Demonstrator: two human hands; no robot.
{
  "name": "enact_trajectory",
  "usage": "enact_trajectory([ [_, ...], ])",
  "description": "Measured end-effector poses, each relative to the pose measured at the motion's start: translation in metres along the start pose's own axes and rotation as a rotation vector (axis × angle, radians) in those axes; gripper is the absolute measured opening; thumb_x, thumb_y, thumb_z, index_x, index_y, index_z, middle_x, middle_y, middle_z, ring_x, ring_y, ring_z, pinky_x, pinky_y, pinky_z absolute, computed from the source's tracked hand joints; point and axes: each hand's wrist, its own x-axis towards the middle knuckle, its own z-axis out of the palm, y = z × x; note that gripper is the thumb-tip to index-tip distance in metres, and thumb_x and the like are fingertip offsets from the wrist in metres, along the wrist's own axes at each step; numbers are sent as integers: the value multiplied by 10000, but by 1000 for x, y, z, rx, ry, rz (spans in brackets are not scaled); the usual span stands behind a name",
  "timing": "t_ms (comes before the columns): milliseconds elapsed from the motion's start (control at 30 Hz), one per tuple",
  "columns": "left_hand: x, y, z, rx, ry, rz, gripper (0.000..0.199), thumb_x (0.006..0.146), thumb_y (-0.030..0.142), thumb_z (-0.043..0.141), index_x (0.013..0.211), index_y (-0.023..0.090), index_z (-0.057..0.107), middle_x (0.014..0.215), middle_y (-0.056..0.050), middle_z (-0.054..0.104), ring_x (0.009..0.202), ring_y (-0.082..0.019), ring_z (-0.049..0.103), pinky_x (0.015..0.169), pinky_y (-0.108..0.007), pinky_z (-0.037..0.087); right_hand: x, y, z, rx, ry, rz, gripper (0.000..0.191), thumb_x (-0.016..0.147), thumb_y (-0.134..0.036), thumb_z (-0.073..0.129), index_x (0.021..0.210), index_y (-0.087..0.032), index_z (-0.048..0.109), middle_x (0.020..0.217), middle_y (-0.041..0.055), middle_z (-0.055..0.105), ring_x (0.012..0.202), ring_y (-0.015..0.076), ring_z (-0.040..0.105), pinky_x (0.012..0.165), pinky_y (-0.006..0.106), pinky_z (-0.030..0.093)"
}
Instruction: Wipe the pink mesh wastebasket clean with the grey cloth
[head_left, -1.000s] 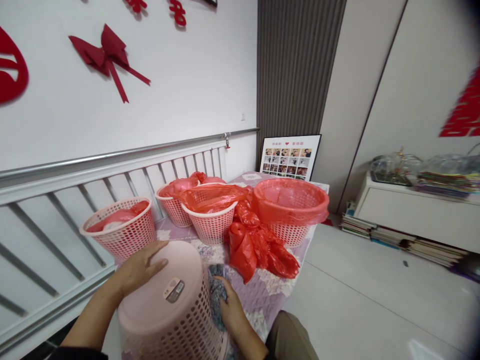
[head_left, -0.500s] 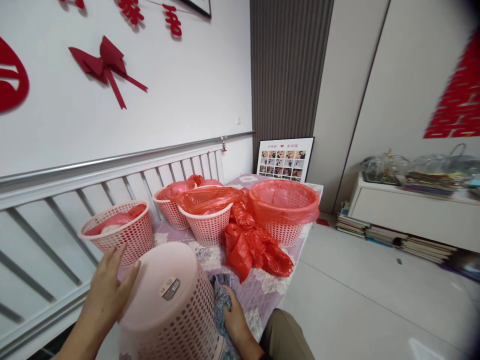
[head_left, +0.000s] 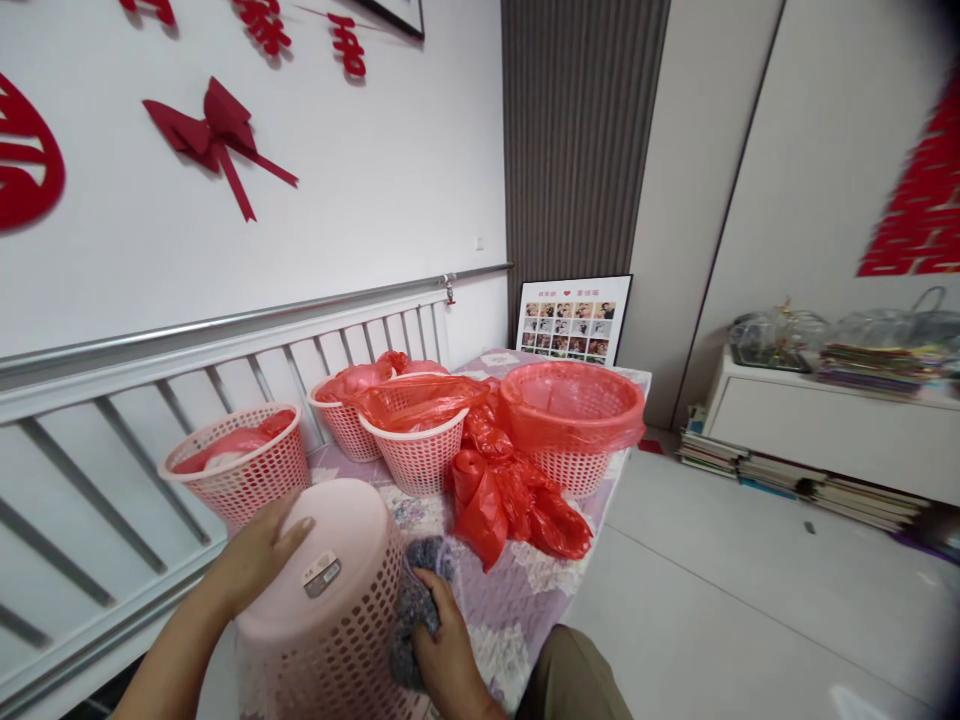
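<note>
A pink perforated plastic basket [head_left: 341, 525] stands upside down in front of me, its flat base with a label facing up. My left hand [head_left: 266, 550] grips the left edge of that base, its thumb lying on top and the other fingers partly hidden along the side. Against the basket's right side, my right hand [head_left: 444, 635] is closed around a crumpled grey cloth [head_left: 420, 605]. Just behind, a roll of red plastic bags [head_left: 480, 505] lies with loose red plastic on the purple flowered tablecloth [head_left: 495, 590].
Several pink baskets with red bags stand behind: one at left [head_left: 244, 470], one in the middle [head_left: 424, 455], one at right [head_left: 577, 465]. A white radiator [head_left: 82, 430] runs along the left wall. A white cabinet [head_left: 810, 410] stands far right. My knee [head_left: 574, 675] is beside the table.
My left hand has come down from above onto the basket's base edge. The right hand has moved a little left with the cloth, along the basket's side.
</note>
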Motion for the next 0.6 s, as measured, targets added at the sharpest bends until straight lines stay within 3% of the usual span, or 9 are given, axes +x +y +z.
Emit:
enact_trajectory([
  [133, 2, -6, -2, -12, -5, 10, 769, 880, 627, 437, 1449, 110, 456, 1513, -154, 486, 1416, -301, 434, 1201, -480, 312, 26, -71, 12, -48, -129, -204, 623, 683, -64, 559, 1270, -262, 630, 1296, 65, 610, 1250, 229, 550, 1125, 417, 386],
  [267, 3, -6, -4, -17, 0, 43, 731, 873, 608, 475, 1436, 142, 486, 1493, -136, 517, 1393, -298, 466, 1192, -477, 332, 65, -97, 19, -55, -225, -332, 559, 695, -89, 599, 1224, -255, 671, 1250, 69, 622, 1215, 245, 553, 1113, 439, 382],
  [433, 4, 0, -7, -28, -5, 54, 709, 866, 590, 488, 1435, 167, 493, 1491, -119, 523, 1383, -303, 477, 1179, -480, 353, 103, -67, 23, 198, -191, -137, 410, 746, -163, 575, 1135, -192, 700, 1113, 44, 725, 1071, 213, 654, 1018, 365, 468],
  [600, 4, -2, -6, -33, 14, 43, 724, 865, 617, 481, 1430, 165, 501, 1484, -121, 531, 1383, -310, 476, 1183, -489, 344, 90, -19, 18, 168, -127, -28, 204, 787, -232, 588, 904, -183, 749, 782, -15, 745, 822, 201, 721, 796, 318, 549],
])
